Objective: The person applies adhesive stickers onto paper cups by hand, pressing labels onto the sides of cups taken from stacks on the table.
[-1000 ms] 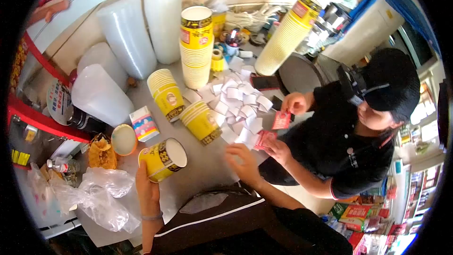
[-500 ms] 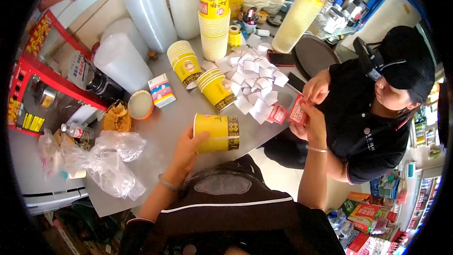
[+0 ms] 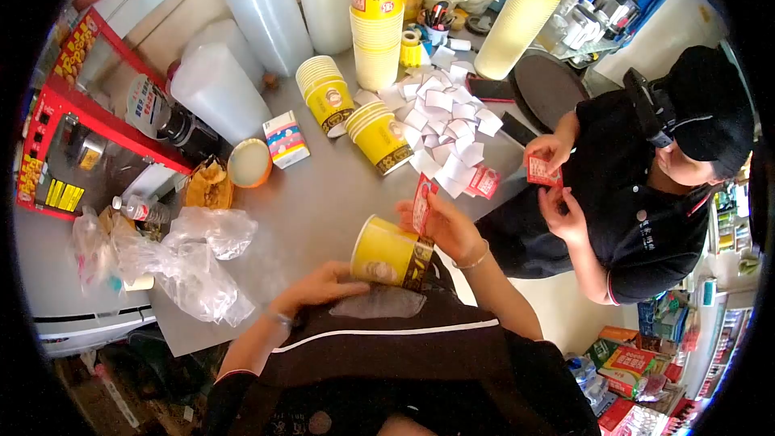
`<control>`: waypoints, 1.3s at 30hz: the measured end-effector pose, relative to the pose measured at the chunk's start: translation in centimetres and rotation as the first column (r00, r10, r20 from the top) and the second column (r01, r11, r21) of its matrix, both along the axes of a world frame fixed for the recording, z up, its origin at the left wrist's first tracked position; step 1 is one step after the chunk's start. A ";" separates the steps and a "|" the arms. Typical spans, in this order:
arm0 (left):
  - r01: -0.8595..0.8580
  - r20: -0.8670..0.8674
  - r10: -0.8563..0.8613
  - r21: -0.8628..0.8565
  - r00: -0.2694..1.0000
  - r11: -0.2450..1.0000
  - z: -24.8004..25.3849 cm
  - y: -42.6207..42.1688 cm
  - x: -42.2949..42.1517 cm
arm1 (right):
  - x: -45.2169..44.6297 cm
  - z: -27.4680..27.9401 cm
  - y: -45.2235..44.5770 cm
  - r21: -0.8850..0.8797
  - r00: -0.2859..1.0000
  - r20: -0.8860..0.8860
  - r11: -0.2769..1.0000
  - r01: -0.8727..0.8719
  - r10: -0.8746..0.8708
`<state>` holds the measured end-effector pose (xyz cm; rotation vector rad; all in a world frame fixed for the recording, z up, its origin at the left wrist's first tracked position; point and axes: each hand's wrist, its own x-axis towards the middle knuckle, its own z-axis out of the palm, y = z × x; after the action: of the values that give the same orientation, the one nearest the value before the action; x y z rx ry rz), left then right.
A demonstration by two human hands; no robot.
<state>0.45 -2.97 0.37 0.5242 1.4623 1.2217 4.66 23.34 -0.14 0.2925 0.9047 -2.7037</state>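
A yellow paper tub (image 3: 379, 252) with a dark patterned band lies on its side at the table's front edge, against my apron. My left hand (image 3: 323, 287) holds it low on its left side, with some fingertips hidden. Between the thumb and fingers of my right hand (image 3: 450, 230) is a red printed sticker (image 3: 423, 205), held just above the tub's banded end. Another red sticker (image 3: 483, 182) lies at the near edge of a heap of white paper pieces (image 3: 448, 113). Two short stacks of yellow tubs (image 3: 378, 137) lie tilted beside the heap.
At the right, a co-worker in black (image 3: 646, 169) holds a red sticker (image 3: 544, 170). Tall tub stacks (image 3: 377, 40) stand behind the heap. Plastic rolls (image 3: 219, 89), a tissue box (image 3: 286, 140), an orange bowl (image 3: 249, 163) and clear bags (image 3: 198, 262) occupy the left side.
My right hand has drawn back left from the co-worker's hands to the tub, bringing a red sticker. The tub has come lower, closer to my body, and tilted. The co-worker's hands have moved right.
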 end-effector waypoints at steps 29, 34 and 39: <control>-0.765 0.672 0.593 -0.061 0.443 0.641 -4.4 3.2 -3.3 | -0.6 2.2 -4.5 0.834 0.929 -0.326 0.516 0.195 0.176; -0.712 0.748 0.479 -0.012 0.460 0.702 -2.3 4.0 -3.2 | -0.9 1.8 -4.7 0.886 0.932 -0.287 0.432 0.169 0.223; -0.706 0.811 0.411 0.003 0.416 0.708 -1.1 4.0 -3.0 | -1.1 1.5 -4.4 0.908 0.915 -0.298 0.376 0.185 0.270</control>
<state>-2.54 0.99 -0.74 -0.3585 0.6331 1.9668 3.59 18.94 1.38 -0.1276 2.5004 -1.8472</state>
